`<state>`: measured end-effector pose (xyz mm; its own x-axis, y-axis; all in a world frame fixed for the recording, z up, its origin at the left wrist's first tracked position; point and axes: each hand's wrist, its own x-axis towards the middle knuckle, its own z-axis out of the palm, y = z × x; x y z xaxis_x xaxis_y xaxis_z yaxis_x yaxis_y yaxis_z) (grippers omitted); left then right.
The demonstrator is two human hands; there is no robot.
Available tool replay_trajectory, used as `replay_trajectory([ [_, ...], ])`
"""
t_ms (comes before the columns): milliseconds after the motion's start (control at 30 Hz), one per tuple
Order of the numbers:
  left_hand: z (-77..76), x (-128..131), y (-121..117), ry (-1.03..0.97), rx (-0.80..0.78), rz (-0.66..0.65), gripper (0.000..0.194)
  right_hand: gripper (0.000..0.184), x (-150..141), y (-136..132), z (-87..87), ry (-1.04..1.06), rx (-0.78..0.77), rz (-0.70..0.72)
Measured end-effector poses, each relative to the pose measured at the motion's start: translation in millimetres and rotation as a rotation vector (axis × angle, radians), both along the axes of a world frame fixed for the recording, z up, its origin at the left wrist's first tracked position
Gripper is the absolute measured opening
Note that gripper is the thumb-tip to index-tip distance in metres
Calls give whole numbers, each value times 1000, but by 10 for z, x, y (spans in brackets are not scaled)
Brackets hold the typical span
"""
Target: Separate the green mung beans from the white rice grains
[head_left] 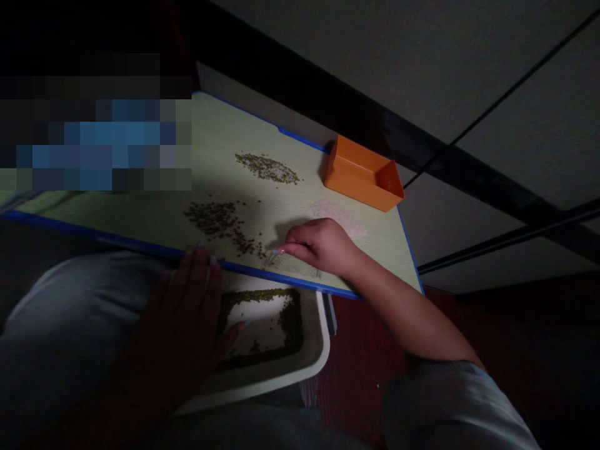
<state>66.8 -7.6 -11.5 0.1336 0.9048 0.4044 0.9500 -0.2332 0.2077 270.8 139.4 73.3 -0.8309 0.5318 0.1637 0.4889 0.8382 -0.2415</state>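
My right hand (323,245) is closed above the pale board's near right part, thumb and forefinger pinched together; whatever lies between them is too small to make out. Small grains (274,257) lie scattered just under the fingertips. My left hand (190,306) is open, its fingers stretched out to the board's blue near edge and its thumb over a white tub (323,337). Left of my right hand is a loose pile of dark seeds (215,220). Beyond the right hand spreads a patch of pale, rice-like grains (344,219). Farther back lies a mixed greenish and pale pile (267,167).
An orange open box (359,178) stands at the board's far right corner. The white tub, below the near edge, holds small green seeds (291,319) along its sides. Dark-trimmed panels (469,81) rise behind the board (300,140). A blurred-out patch covers the upper left.
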Motion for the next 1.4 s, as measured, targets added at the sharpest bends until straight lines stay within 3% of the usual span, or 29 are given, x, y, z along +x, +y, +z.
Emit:
replay_trajectory([
  [167, -9, -10, 0, -10, 20, 2, 83, 48, 12, 6, 11, 45, -52, 29],
  [700, 5, -7, -8, -11, 3, 8, 85, 38, 135, 56, 81, 29, -56, -88],
  [1400, 6, -13, -13, 18, -7, 6, 86, 41, 146, 70, 60, 100, -114, 36],
])
